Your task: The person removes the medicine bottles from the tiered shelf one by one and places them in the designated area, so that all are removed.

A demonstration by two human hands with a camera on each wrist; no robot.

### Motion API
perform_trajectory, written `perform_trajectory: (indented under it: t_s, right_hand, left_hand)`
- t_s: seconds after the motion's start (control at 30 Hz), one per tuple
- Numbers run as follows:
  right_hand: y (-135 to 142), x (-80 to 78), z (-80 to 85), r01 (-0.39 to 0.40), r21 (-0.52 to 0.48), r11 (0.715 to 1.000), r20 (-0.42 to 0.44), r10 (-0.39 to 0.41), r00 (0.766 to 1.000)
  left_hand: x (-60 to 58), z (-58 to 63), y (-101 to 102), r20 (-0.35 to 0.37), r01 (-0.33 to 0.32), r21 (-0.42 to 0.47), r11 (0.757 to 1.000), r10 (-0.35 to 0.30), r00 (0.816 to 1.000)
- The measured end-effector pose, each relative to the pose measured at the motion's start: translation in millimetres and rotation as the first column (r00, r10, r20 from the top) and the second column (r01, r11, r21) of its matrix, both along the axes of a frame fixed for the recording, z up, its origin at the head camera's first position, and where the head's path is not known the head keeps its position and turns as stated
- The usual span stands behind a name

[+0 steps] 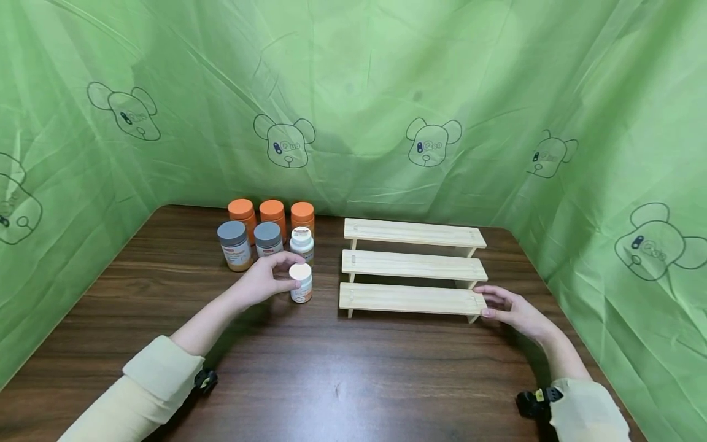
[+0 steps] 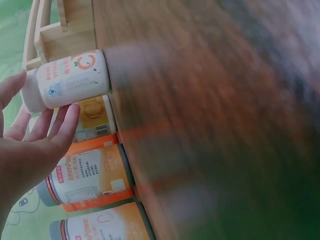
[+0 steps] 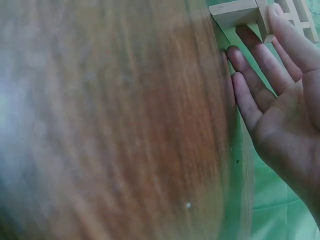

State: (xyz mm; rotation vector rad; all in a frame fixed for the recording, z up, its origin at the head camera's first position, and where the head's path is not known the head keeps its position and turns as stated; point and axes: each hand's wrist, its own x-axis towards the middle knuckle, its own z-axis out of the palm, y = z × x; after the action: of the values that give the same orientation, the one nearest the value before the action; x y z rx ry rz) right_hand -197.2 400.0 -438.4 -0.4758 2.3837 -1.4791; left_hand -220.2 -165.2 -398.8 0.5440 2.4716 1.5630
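Observation:
My left hand [image 1: 265, 281] pinches a small white vitamin bottle [image 1: 301, 287] by its cap, thumb on the near side and fingers behind. In the left wrist view the bottle's label [image 2: 72, 75] shows orange print. Right behind it stands another white bottle [image 1: 301, 240] with a printed cap. Over on the right, my right hand [image 1: 516, 312] holds the right end of the lowest step of a three-step wooden display stand [image 1: 411, 298], its thumb at the front corner and a fingertip at the back. The right wrist view shows the thumb against the wooden end [image 3: 265, 20].
Two grey-lidded jars [image 1: 232, 236] stand left of the white bottles, with three orange-lidded jars [image 1: 241, 210] behind. The dark wooden table [image 1: 331, 380] carries everything. A green cloth [image 1: 359, 80] with bear-head outlines hangs round the back and sides.

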Motion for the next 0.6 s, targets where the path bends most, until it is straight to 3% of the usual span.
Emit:
perform_trajectory:
  t_s: [0.23, 0.33, 0.4, 0.5, 0.6]
  right_hand:
    - [0.1, 3.5, 8.0, 0.026, 0.050, 0.998, -0.011, -0.025, 1.000]
    - [1.3, 6.3, 18.2, 0.036, 0.141, 0.989, -0.092, -0.023, 0.995]
    - [1.5, 8.2, 29.0, 0.060, 0.252, 0.966, -0.173, -0.016, 0.985]
    - [-2.2, 12.6, 50.1, 0.151, 0.434, 0.888, -0.308, -0.012, 0.951]
    - [-11.2, 16.8, 71.9, 0.228, 0.474, 0.850, -0.364, -0.046, 0.930]
  left_hand:
    - [-0.4, 15.7, -4.2, -0.084, 0.001, -0.012, 1.000, -0.002, 0.996]
    - [4.2, 26.8, -9.0, -0.125, -0.027, -0.063, 0.998, 0.019, 0.992]
    - [9.2, 34.7, -12.6, -0.145, -0.055, -0.097, 0.994, 0.041, 0.989]
    - [17.1, 45.8, -18.0, -0.195, -0.109, -0.142, 0.984, 0.080, 0.978]
    - [24.6, 54.3, -22.3, -0.266, -0.157, -0.168, 0.973, 0.109, 0.958]
